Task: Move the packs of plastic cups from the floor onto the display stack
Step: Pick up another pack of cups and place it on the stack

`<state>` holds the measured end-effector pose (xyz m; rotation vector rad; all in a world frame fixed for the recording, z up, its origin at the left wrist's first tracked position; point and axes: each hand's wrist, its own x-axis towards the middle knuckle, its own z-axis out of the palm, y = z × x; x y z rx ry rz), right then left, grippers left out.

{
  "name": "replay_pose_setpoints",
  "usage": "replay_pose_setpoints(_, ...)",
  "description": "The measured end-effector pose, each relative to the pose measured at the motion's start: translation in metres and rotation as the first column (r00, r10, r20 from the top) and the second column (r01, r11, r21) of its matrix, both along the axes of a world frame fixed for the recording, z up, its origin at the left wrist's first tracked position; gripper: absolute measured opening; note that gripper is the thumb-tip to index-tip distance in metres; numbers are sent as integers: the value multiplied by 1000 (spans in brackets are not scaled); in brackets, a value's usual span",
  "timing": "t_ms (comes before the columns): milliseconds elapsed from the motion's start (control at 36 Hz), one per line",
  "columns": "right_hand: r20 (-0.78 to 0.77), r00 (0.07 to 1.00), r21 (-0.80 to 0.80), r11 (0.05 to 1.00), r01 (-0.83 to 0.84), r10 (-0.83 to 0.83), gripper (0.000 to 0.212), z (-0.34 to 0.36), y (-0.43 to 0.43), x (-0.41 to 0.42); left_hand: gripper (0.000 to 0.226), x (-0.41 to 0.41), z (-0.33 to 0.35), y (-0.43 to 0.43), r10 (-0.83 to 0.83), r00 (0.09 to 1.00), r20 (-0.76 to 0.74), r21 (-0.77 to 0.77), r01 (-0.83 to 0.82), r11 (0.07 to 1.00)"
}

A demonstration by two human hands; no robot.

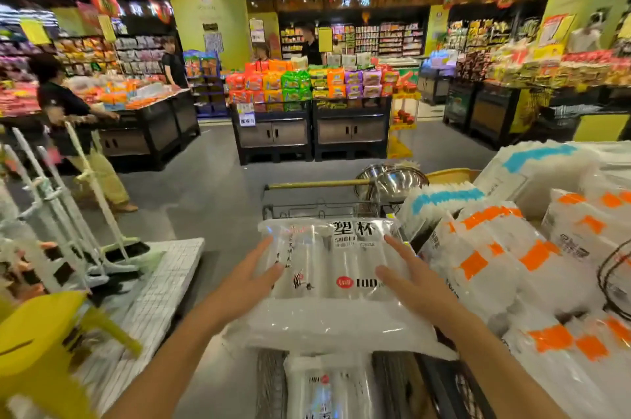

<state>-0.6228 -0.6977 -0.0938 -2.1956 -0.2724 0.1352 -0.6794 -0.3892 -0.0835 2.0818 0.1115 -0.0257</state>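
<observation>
A clear pack of plastic cups [329,261] with black lettering lies flat in front of me, on top of another clear pack [327,326]. My left hand [252,277] rests on its left side with straight, spread fingers. My right hand [411,277] lies on its right side the same way. A third pack of cups [329,388] shows lower down, between my forearms. To the right rises the display stack [505,268] of white packs with orange and blue marks.
A wire rack [317,208] with a yellow bar and steel bowls [392,179] stands just beyond the packs. Brooms and mops [88,213] lean at the left, over a white grid board [164,282]. A yellow stool [44,343] is near left. A person [75,131] walks in the aisle.
</observation>
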Motion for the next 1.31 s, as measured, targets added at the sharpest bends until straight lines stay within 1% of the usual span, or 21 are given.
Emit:
replay_pose_setpoints(167, 21, 999, -11, 999, -38, 38, 65, -18, -7, 80, 66, 63, -13, -17, 46, 999, -1, -2, -46, 999)
replay_pose_setpoints(278, -24, 998, -38, 997, -60, 59, 65, -39, -5, 120, 66, 101, -37, -17, 50, 998, -24, -43, -51, 998)
replay_pose_setpoints(389, -90, 995, -15, 998, -53, 52, 68, -79, 4, 163, 66, 141, -79, -10, 50, 997, -51, -13, -51, 999)
replay_pose_setpoints(583, -185, 982, 6, 1000, -23, 23, 70, -169, 34, 233, 67, 221, -183, 12, 70, 986, -150, -2, -72, 997)
replay_pose_setpoints(722, -248, 968, -82, 996, 19, -39, 69, -254, 55, 279, 72, 276, -272, 27, 47, 980, -195, -49, -57, 997)
replay_pose_setpoints(806, -274, 960, -103, 994, 33, -61, 71, -307, 64, 299, 69, 298, -327, 33, 70, 972, -226, -36, -80, 996)
replay_pose_setpoints(889, -316, 946, -75, 996, 56, -77, 70, -357, 71, 316, 67, 312, -382, 33, 89, 961, -262, -36, -102, 994)
replay_pose_setpoints(1028, -404, 906, -85, 991, 102, -128, 72, -433, 82, 330, 66, 325, -458, 29, 80, 949, -306, 19, -78, 997)
replay_pose_setpoints(1056, -402, 908, -86, 992, 95, -122, 70, -446, 83, 331, 65, 326, -471, 30, 85, 945, -317, 32, -79, 996)
replay_pose_setpoints(1111, -386, 919, -38, 996, 76, -85, 67, -472, 88, 331, 65, 327, -494, 30, 113, 935, -336, 48, -103, 994)
replay_pose_setpoints(1167, -387, 918, -8, 995, 98, -93, 68, -496, 94, 332, 69, 328, -511, 30, 147, 927, -344, 91, -122, 988)
replay_pose_setpoints(1250, -353, 924, -37, 989, 143, -147, 88, -520, 105, 333, 70, 327, -521, 26, 195, 913, -360, 131, -157, 979)
replay_pose_setpoints(1278, -319, 934, -46, 987, 152, -159, 93, -520, 107, 332, 70, 326, -521, 24, 210, 907, -365, 152, -164, 975)
replay_pose_setpoints(1306, -270, 947, -57, 985, 162, -172, 92, -520, 109, 330, 70, 325, -521, 22, 224, 903, -365, 173, -171, 970)
